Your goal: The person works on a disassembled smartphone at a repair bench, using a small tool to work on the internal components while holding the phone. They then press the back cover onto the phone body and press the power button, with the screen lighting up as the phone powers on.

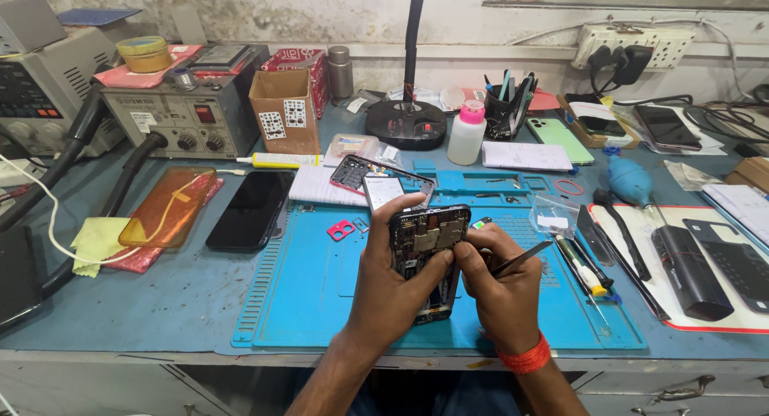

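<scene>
Head view: left hand (pixel 392 280) grips an opened phone (pixel 427 248) upright, fingers (pixel 398 210) wrapped over its top edge, thumb on the exposed board. Right hand (pixel 501 284) fingers pinch tweezers (pixel 519 260), closed on them, tips touching the phone's right side. Blue mat (pixel 312 304) on the bench lies under both hands. A second opened phone (pixel 360 174) sits just beyond the left fingers, screwdrivers (pixel 585 268) right of the right fingers.

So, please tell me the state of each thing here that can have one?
Opened phone: back cover off, circuit board exposed, held upright.
Left hand: grip closed around the opened phone.
Right hand: holding tweezers.
Black phone: lying flat, screen dark.
White bottle: upright, pink cap on.
</scene>
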